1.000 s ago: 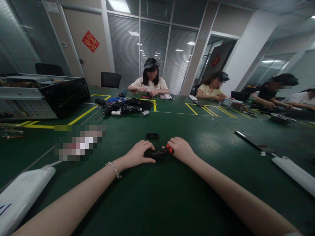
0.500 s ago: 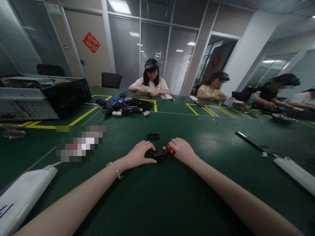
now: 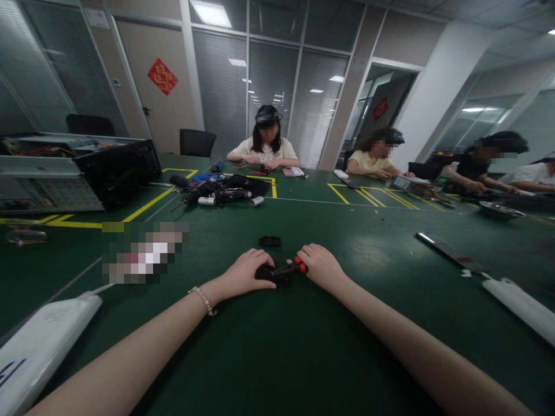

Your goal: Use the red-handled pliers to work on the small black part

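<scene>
My left hand (image 3: 248, 273) grips a small black plastic part (image 3: 281, 281) low over the green table, thumb in front and fingers behind. In my right hand (image 3: 321, 264) are pliers (image 3: 300, 264) with red-and-black handles, their jaws pointing left onto the black part. What exactly the jaws pinch is too small to make out. Just beyond my hands lies a second black plastic piece (image 3: 269, 240), touched by neither hand.
A computer case (image 3: 117, 173) stands at left, near a heap of black tools and cables (image 3: 225, 188). White power banks (image 3: 47, 329) lie at both sides, a phone (image 3: 451, 251) at right. Several people sit across the table (image 3: 364, 346).
Almost nothing differs. Both hands keep their hold on the black part and the pliers; the view shifts very slightly.
</scene>
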Available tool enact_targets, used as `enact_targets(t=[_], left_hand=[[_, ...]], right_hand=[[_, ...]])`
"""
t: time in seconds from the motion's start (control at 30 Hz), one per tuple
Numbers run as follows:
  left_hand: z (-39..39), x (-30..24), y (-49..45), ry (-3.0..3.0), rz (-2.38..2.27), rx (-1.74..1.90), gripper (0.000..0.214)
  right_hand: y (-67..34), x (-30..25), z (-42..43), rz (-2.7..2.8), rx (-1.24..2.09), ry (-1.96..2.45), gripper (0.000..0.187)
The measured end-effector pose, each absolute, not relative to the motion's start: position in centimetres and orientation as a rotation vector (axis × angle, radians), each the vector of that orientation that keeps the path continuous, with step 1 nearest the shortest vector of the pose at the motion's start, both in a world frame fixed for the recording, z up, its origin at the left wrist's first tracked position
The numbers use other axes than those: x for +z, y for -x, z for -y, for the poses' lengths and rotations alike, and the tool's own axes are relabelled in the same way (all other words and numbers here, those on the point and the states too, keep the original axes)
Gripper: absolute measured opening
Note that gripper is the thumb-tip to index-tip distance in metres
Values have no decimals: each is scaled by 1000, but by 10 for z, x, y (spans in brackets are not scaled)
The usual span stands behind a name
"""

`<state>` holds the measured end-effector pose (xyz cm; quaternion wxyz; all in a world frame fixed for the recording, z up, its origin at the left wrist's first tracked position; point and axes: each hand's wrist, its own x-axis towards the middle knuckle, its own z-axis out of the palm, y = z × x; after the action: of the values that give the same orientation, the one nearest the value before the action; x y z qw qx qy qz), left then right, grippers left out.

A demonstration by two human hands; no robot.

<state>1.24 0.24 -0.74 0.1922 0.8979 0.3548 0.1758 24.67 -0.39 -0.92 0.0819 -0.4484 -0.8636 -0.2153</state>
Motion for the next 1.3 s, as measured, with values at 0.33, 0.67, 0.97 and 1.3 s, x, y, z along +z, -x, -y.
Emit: enact_targets(t=[0.33,0.67,0.97,1.3], left_hand=[[-2,-7,-12,-2500,-1012,490,38],[-1,-5,-11,-2488,-1016,478,38],[-2,-8,-12,-2515,-1000,514,38],[1,-3,-12,-2489,-1020,475,39]], right_hand=[[-247,-9,4,2577,-647,1301,13],[-246,-9,4,2571,-648,1297,12],[-247,-8,5,2581,-643,1299,12],[-247,-10,4,2571,-645,1289,13]])
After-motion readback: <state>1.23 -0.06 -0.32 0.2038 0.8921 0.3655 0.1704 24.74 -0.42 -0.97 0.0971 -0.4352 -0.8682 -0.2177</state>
